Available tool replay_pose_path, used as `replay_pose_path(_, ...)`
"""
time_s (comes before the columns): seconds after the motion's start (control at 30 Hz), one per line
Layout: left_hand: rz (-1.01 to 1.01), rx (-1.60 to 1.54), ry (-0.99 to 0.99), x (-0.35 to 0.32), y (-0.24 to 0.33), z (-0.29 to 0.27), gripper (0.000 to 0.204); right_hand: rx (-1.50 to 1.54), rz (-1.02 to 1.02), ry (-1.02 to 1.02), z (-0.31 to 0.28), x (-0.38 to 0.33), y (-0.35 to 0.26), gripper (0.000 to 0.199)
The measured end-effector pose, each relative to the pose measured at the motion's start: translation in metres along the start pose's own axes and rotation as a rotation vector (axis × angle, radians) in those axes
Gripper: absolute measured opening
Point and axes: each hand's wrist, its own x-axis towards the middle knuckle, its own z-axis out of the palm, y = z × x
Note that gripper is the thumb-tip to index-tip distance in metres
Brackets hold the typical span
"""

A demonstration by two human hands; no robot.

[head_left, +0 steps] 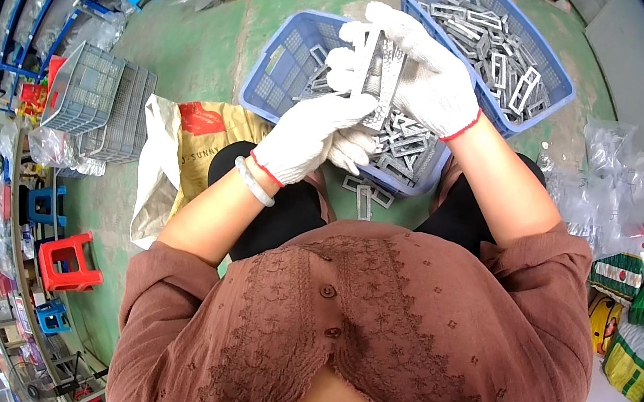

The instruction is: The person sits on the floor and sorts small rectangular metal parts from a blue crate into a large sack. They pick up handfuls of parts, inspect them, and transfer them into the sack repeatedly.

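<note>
Both my hands wear white knit gloves and meet over a blue plastic crate (279, 63). Between them is a stack of grey metal rectangular frames (381, 69), tilted upright. My left hand (319, 131) grips the lower end of the stack, its fingers curled. Wrapped round the upper part and right side is my right hand (434, 77). Loose metal frames (405, 151) of the same kind lie in the crate below, partly hidden by my hands. A few more metal frames (365, 199) rest on the floor at the crate's near edge.
A second blue crate (556, 90) full of metal frames stands at the back right. Left of me are a paper sack (157, 170), grey crates (86, 90), and a red stool (71, 260). Clear plastic bags (599, 191) lie at the right.
</note>
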Motion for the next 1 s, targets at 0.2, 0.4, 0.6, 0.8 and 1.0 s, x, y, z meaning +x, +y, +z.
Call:
replay_pose_path(0.2, 0.003, -0.381, -0.320, 0.003, -0.003, -0.018, 0.058, -0.067, -0.015, -0.014, 0.000, 0.006, -0.001, 0.048)
replay_pose_path(0.4, 0.038, -0.241, -0.169, -0.001, 0.003, -0.010, 0.060, -0.111, -0.055, 0.038, 0.002, 0.009, 0.004, 0.037)
replay_pose_path(0.6, 0.044, -0.078, 0.012, -0.001, 0.009, 0.004, 0.062, -0.117, -0.124, 0.223, -0.015, 0.011, 0.009, 0.028)
replay_pose_path(0.8, 0.413, 0.480, 0.176, -0.004, 0.016, 0.017, 0.060, -0.235, -0.238, 0.462, -0.006, 0.007, 0.017, 0.041)
replay_pose_path(1.0, 0.287, 0.160, 0.240, -0.004, 0.015, 0.001, 0.047, -0.076, -0.155, 0.359, -0.017, 0.009, 0.012, 0.038)
